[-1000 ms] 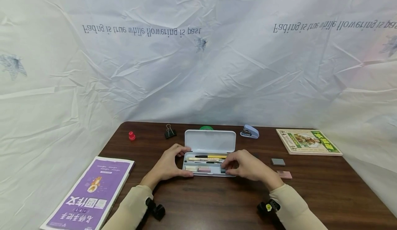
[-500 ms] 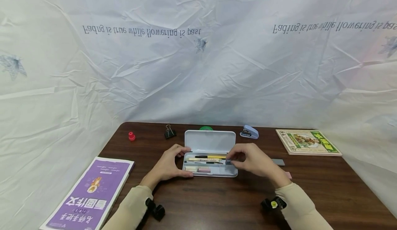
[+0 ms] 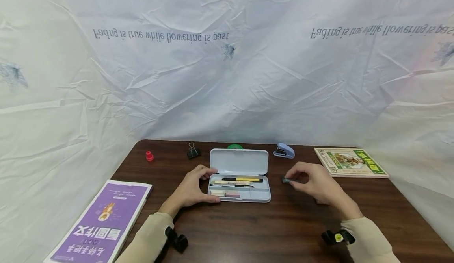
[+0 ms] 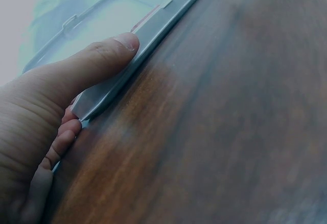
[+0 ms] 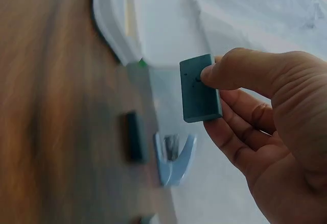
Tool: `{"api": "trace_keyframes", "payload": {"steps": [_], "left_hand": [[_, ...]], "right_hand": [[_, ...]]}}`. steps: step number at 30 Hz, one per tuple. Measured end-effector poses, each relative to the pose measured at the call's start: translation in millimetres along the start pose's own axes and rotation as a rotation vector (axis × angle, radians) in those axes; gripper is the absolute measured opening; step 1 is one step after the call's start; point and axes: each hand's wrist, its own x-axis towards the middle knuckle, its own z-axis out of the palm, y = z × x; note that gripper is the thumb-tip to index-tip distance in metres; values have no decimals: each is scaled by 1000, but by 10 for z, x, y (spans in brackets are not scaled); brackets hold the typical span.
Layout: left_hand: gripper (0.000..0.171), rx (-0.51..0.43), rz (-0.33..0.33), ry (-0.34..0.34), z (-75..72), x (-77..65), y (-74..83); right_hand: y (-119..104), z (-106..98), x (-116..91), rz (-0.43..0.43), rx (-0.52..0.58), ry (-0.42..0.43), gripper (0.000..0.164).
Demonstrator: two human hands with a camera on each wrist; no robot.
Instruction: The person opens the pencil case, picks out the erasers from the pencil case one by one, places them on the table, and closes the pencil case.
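Note:
An open white pencil case (image 3: 239, 161) stands on the table with its lid tilted up. My left hand (image 3: 194, 186) grips its left end; in the left wrist view the thumb (image 4: 110, 55) presses the front wall. Inside lie several pens (image 3: 244, 179), with a cream eraser (image 3: 217, 193) and a pink eraser (image 3: 232, 194) in the front compartment. Right of the case, my right hand (image 3: 315, 182) pinches a dark grey-green eraser (image 5: 199, 89) between thumb and fingers, above the table.
At the back are a red stamp-like piece (image 3: 149, 156), a black binder clip (image 3: 193, 151), a green round thing (image 3: 235, 147) and a blue stapler (image 3: 283, 150). A purple book (image 3: 103, 219) lies left, another book (image 3: 351, 162) right. A dark block (image 5: 135, 137) lies beneath my right hand.
My right hand has lifted the dark eraser from the case's front right compartment and carried it rightward, off the case. My left hand stays on the case's left end.

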Motion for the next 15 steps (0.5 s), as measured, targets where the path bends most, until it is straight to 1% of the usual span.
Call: {"api": "trace_keyframes", "payload": {"steps": [4, 8, 11, 15], "left_hand": [[91, -4, -3, 2, -14, -5, -6], [90, 1, 2, 8, -13, -11, -28], [90, 1, 4, 6, -12, -10, -29], [91, -4, 5, -2, -18, 1, -11]], "right_hand": [[96, 24, -103, 4, -16, -7, 30], [182, 95, -130, 1, -20, -37, 30], [220, 130, -136, 16, -4, -97, 29], [242, 134, -153, 39, 29, -212, 28]]}}
